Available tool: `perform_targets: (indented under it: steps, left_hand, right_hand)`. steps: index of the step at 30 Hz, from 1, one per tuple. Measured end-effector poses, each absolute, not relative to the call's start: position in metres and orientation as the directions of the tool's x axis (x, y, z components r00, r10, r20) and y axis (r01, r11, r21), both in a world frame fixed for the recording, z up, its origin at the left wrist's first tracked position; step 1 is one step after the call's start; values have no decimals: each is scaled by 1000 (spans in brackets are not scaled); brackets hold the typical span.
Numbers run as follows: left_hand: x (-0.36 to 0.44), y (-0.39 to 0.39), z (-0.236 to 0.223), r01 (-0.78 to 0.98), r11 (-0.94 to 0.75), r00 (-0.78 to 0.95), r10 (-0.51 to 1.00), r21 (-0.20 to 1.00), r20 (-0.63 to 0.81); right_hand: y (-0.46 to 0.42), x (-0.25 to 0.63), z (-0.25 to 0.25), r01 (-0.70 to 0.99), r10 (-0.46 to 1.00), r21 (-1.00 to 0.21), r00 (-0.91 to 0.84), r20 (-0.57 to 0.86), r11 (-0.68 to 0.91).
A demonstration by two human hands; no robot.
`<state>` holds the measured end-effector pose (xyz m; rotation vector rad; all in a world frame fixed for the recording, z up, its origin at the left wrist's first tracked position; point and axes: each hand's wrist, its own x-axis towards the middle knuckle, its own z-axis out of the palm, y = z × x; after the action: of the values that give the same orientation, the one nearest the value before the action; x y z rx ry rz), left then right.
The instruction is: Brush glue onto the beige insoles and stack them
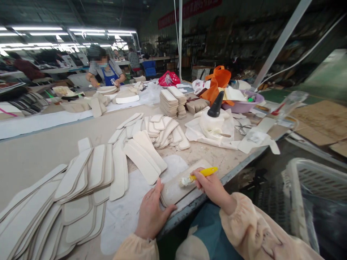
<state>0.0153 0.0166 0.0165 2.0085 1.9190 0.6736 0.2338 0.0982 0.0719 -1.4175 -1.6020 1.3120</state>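
My right hand (210, 186) is closed round a yellow-handled brush (199, 175); its white bristles rest on a flat beige insole piece (176, 187) lying near the table's front edge. My left hand (151, 211) lies on the near end of that piece, fingers held together and pressing it down. Under it is a white sheet (127, 213). Rows of overlapping beige insole pieces (78, 187) spread to the left, all flat on the table.
A glue bottle with a black nozzle (216, 117) stands on white wrapping, scissors (243, 127) beside it. Stacks of pieces (172, 103), a purple basin (244, 104) and an orange bag (218, 81) lie behind. A person in a blue apron (107, 74) works opposite. A plastic crate (317, 187) sits at right.
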Motion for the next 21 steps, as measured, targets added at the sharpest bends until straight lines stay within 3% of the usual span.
perform_targets:
  steps: [4,7,13,18,21]
  left_hand:
    - [14,16,13,869,-81,4,988,488,157]
    - [13,15,10,880,-80,6,988,468,157]
    - [13,17,9,900,-70,1,987,431,158]
    - [12,19,10,911,-56,-1,990,408,138]
    - [13,19,10,913,-57,-7,988,404,155]
  right_hand:
    - [90,207,68,214,925,-971,-339,-173,-104]
    - [90,195,61,297,927,-953,-336,-164,-61]
    - [123,254,67,472,981,-879,-127,-146,-69]
    - [145,316,86,546,999,-838,-16,-31,-17]
    - [143,328,93,614,991,-780,-32,132,123]
